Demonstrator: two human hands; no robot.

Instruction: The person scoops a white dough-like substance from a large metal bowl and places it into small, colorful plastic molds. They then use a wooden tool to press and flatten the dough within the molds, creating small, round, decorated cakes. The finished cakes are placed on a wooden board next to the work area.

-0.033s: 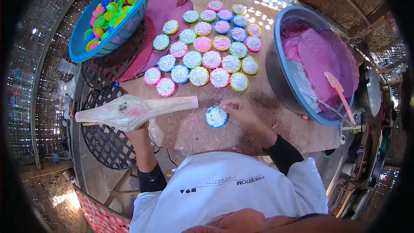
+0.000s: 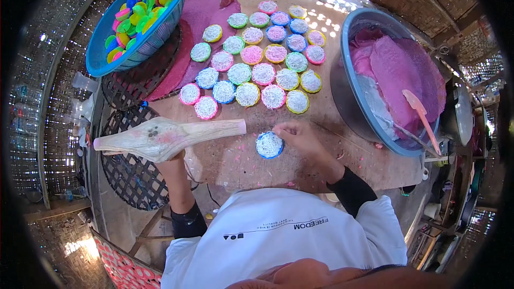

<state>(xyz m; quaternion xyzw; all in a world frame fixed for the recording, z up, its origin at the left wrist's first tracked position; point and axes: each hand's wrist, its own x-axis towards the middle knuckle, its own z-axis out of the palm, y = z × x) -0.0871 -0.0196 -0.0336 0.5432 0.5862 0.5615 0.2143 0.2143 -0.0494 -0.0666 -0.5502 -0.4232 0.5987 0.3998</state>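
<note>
My left hand [image 2: 172, 164] grips a long pale wooden press [image 2: 160, 138] from below, its fingers mostly hidden underneath. The press has a thick middle with a cluster of dark holes and two tapering handles with pinkish ends. My right hand [image 2: 301, 138] is closed in a pinch at the upper right edge of a small blue mould [image 2: 269, 145] heaped with fine white noodle-like strands. Whether strands are between those fingertips I cannot tell. Beyond it several coloured moulds [image 2: 247, 94] holding white or pink strands stand in loose rows.
A blue basket [image 2: 97, 63] of bright plastic moulds leans at the far left. At right stands a large tub [image 2: 347, 69] with pink sheeting, white dough and a pink spatula [image 2: 420, 115]. A dark woven tray [image 2: 126, 179] lies under the press. Pink scraps dot the wooden board [image 2: 369, 168].
</note>
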